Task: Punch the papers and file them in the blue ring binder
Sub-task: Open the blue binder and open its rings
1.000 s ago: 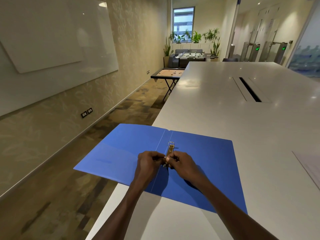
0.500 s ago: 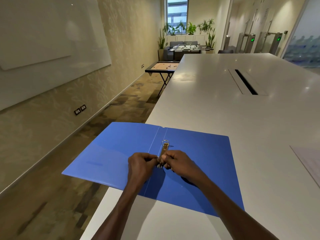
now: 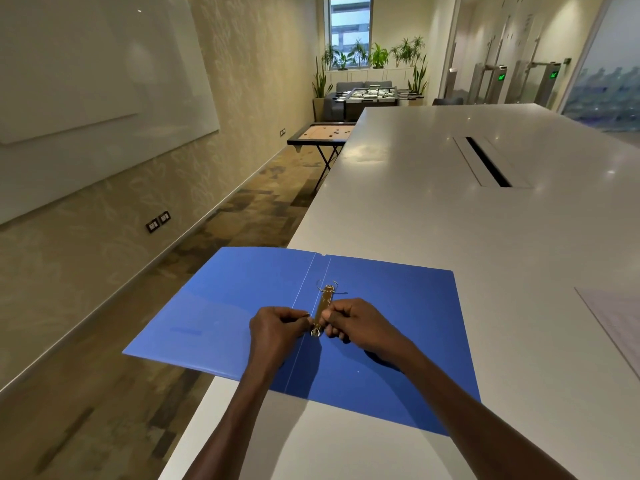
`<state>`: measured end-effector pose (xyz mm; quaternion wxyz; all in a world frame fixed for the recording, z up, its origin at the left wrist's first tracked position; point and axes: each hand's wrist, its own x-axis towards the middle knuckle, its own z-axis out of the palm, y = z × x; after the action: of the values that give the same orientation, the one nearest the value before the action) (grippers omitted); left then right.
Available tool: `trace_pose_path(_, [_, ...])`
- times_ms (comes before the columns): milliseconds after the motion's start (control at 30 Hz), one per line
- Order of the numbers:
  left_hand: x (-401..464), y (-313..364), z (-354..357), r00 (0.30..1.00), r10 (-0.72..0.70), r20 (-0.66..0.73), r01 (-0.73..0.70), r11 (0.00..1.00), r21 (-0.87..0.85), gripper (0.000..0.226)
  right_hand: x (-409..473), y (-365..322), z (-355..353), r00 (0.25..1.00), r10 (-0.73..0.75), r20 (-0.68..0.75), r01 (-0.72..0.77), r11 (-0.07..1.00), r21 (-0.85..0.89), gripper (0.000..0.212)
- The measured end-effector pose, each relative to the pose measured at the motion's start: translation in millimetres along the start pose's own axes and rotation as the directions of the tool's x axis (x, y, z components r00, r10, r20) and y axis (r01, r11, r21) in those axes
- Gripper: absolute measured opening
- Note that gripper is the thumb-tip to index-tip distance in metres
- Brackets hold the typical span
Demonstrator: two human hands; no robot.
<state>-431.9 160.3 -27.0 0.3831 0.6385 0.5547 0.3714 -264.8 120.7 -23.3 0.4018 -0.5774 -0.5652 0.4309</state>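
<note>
Your flat blue plastic ring binder [image 3: 381, 323] lies open at the near left corner of the long white table [image 3: 450, 220], its left cover hanging out past the table's edge over the patterned carpet. Your left hand [image 3: 277, 329] and right hand [image 3: 353, 323] sit either side of the brass-coloured metal ring mechanism [image 3: 323, 308] on the spine, each with fingers curled and pinching one half of the near ring, which stands parted; the far ring is split open too. Your own knuckles hide the base of the near ring. A pale sheet of paper [image 3: 616, 323] lies well apart at the table's right edge, only partly in view. A dark cable slot [image 3: 488, 161] runs along the table's middle, far from the binder.
</note>
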Motion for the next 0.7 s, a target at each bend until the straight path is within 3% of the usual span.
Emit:
trace_pose_path(233, [-5,10,-8,0.999,0.005,0.051,-0.013,0.987,0.159,0.018,0,-4,-3,0.996,0.057,-0.068,-0.064,0.992,-0.105,0.033])
trace_pose_path(400, [-16,19,-9,0.998,0.034,-0.044,-0.021,0.968,0.251,0.033,-11,-2,-11,0.991,0.002,-0.133,-0.035,0.968,-0.247,0.029])
trace_pose_path(700, [-46,56,11,0.984,0.157,-0.086,-0.139,0.972,0.189,0.021,-57,4,-45,0.964,-0.087,-0.25,0.015,0.961,-0.277,0.021])
